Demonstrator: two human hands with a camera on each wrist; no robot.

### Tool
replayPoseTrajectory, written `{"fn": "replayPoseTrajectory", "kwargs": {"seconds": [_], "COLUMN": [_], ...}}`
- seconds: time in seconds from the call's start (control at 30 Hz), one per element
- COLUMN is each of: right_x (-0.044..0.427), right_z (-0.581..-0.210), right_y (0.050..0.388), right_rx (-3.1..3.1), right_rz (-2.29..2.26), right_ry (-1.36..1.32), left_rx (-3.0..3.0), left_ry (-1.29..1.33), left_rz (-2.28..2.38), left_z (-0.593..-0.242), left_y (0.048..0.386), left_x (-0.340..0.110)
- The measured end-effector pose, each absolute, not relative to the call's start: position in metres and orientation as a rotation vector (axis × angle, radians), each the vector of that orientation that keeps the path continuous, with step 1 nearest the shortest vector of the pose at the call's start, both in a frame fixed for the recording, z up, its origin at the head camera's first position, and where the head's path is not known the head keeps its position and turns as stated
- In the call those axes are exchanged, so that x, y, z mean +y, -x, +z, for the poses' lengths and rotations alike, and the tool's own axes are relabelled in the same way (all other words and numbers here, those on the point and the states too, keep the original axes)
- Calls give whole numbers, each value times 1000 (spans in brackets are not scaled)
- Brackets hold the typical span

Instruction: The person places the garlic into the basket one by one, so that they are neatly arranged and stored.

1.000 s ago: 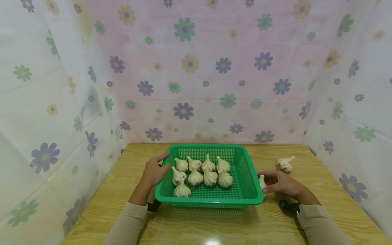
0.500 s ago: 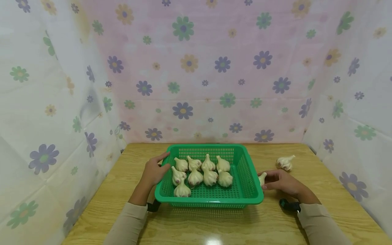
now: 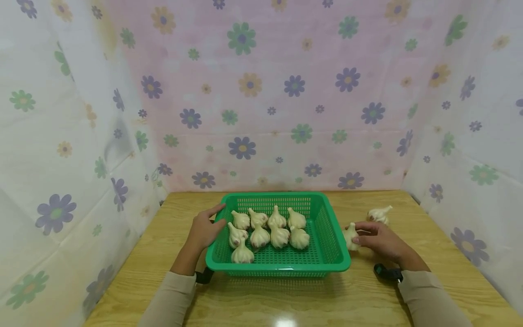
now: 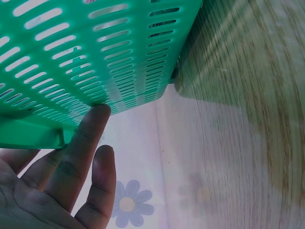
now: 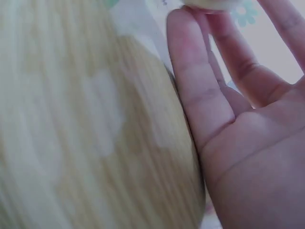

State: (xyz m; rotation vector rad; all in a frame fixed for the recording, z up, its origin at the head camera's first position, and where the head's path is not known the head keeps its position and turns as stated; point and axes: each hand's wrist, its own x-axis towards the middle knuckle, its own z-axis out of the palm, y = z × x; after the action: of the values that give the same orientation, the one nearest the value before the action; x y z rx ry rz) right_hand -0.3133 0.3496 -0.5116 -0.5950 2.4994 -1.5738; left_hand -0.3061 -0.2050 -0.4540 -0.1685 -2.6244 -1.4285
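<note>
A green plastic basket (image 3: 278, 268) stands on the table, with several garlic bulbs (image 3: 259, 237) gathered in its left and middle parts. At its left rim, my left hand (image 3: 206, 229) holds on, thumb and forefinger over the edge; in the left wrist view other fingers (image 4: 81, 148) lie under the rim, one against the slotted wall. My right hand (image 3: 382, 240) pinches a garlic bulb (image 3: 350, 236) by its side, stem up, just outside the right wall. Only a sliver of that bulb (image 5: 214, 5) shows at the top of the right wrist view.
Another garlic bulb (image 3: 380, 215) lies on the wooden table (image 3: 278, 299) behind my right hand, partly hidden by it. Flowered cloth (image 3: 261, 91) encloses the table at the back and both sides. Dark wrist straps (image 3: 388, 273) sit at both cuffs.
The garlic bulb in my right hand has risen slightly from beside the basket wall, and more of it shows now. My left hand and the basket have stayed put.
</note>
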Motion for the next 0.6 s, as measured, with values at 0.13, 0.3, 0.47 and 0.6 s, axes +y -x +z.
{"fn": "replayPoseTrajectory", "kwargs": {"seconds": [0.13,0.3,0.47,0.6], "right_x": [349,346,347,350], "right_z": [-507,-501,-490,-480], "right_y": [311,312,315,317], "right_rx": [2535,2517,2595,2607], "right_rz": [-1588,-1670,-1645,-1616], "right_ry": [578,602,685,722], "left_rx": [-2629,-2626,-2618,-2612], "left_ry": [167,165,167,181], "left_rz": [-1419,-1426,-1431,-1436], "left_z": [-454,-454,-453,-454], "left_y": [306,306,306,307], "left_x": [-205,-205,-205,-205]}}
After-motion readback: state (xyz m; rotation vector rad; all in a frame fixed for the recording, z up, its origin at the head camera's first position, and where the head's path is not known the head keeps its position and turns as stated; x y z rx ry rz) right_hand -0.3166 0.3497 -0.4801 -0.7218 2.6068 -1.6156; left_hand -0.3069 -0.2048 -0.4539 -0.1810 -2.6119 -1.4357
